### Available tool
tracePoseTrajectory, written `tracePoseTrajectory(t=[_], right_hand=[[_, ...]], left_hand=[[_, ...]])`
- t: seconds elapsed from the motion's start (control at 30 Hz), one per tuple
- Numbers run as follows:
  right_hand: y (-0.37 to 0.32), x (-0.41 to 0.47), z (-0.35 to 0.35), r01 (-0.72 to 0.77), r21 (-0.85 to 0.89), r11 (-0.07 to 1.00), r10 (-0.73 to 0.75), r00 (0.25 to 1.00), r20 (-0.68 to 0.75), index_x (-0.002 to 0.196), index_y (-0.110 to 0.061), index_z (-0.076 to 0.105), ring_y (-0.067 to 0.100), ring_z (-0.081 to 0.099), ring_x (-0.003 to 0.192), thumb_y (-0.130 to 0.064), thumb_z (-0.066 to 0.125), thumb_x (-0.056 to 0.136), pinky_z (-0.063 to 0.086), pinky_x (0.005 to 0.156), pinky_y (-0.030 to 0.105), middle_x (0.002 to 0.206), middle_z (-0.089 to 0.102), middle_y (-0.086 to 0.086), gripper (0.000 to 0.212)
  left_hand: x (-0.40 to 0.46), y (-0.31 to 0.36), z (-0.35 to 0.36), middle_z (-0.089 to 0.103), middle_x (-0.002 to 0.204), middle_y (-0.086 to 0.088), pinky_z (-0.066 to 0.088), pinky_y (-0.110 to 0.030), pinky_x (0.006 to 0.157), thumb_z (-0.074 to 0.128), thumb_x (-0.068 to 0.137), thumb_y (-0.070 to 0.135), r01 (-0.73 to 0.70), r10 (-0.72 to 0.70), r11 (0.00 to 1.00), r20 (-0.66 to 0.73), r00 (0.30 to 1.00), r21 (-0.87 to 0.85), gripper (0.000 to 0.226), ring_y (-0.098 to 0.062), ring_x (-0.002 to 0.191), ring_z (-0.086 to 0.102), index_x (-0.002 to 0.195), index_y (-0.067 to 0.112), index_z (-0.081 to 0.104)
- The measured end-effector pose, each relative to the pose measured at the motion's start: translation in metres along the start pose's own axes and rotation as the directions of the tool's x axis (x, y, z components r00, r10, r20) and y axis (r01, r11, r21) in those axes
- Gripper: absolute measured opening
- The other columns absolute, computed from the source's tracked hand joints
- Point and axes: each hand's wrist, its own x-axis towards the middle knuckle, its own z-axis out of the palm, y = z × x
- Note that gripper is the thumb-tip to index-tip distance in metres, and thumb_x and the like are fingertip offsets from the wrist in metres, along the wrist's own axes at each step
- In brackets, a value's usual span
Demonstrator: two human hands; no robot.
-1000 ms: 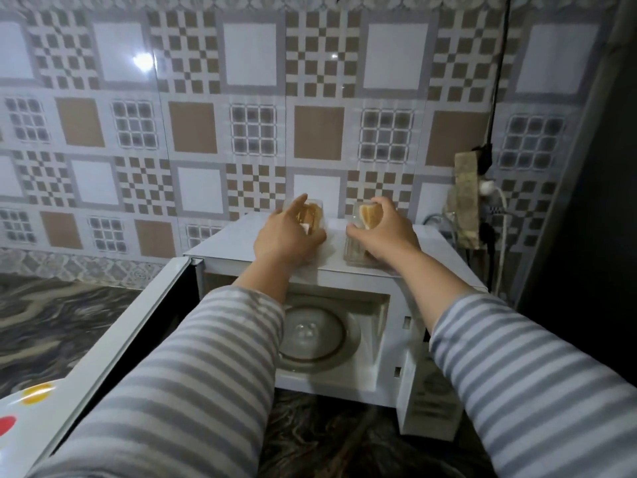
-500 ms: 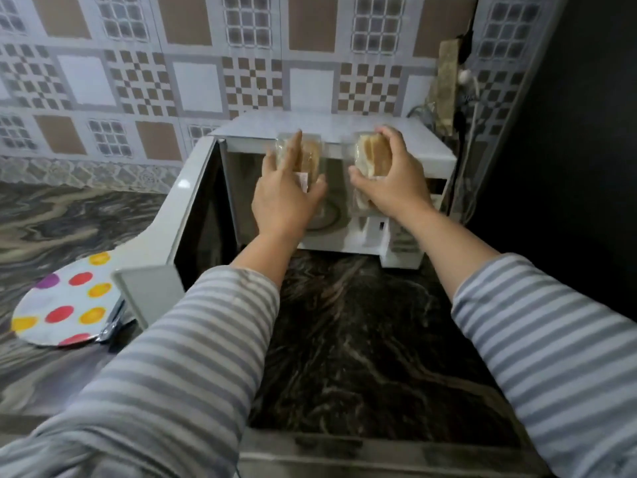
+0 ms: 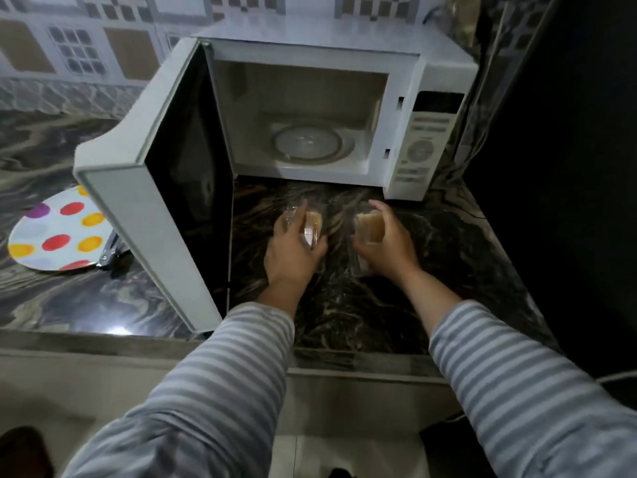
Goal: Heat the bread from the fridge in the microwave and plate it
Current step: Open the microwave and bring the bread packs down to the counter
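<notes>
Two pieces of bread in clear plastic packs are low over the dark marble counter (image 3: 344,305), just in front of the white microwave (image 3: 431,70). My left hand (image 3: 291,250) grips the left bread pack (image 3: 313,226). My right hand (image 3: 389,243) grips the right bread pack (image 3: 369,226). The microwave door (image 3: 138,188) swings wide open to the left, showing the glass turntable (image 3: 308,143) with nothing on it. A white plate with coloured dots (image 3: 55,232) lies on the counter left of the door.
A metal utensil (image 3: 109,251) lies at the plate's right edge, under the door. The microwave control panel (image 3: 427,143) is on its right side. A dark wall or appliance (image 3: 568,167) borders the counter on the right. Patterned tiles (image 3: 79,53) line the back.
Both hands lifted the bread packs off the microwave's top and brought them down in front of the open cavity to just above the counter. The view has tilted downward.
</notes>
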Motion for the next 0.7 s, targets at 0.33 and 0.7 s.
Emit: tracePoseTrajectory(t=[0.33,0.7], right_hand=[[0.015,0.009,0.002,0.093,-0.368,0.925,-0.080,0.995,0.051,0.150,-0.034,0.019,0.025,0.004,0.148,-0.048,0.058,0.087,0.005,0.117,0.052,0.161,0.003,0.009,0.076],[-0.019,-0.030,0.035,0.627,-0.164,0.762,-0.576,0.771,0.269,0.097,-0.014,0.075,0.022,0.059,0.089,-0.022,0.071,0.083,0.049,0.079,0.039,0.096,0.071,0.002,0.016]], left_hand=[[0.013,-0.016,0.006,0.022,0.157,-0.004,0.038,-0.042,0.107,0.054,0.086,0.058,-0.059,0.067,0.995,0.098,0.993,-0.081,0.079,-0.027,0.137,0.036,0.150,0.042,0.011],[-0.004,-0.042,-0.032,0.039,0.149,-0.015,0.026,-0.027,0.107,0.028,0.101,0.046,0.062,-0.023,0.988,0.265,0.964,-0.140,0.061,-0.028,0.137,0.036,0.154,0.021,0.013]])
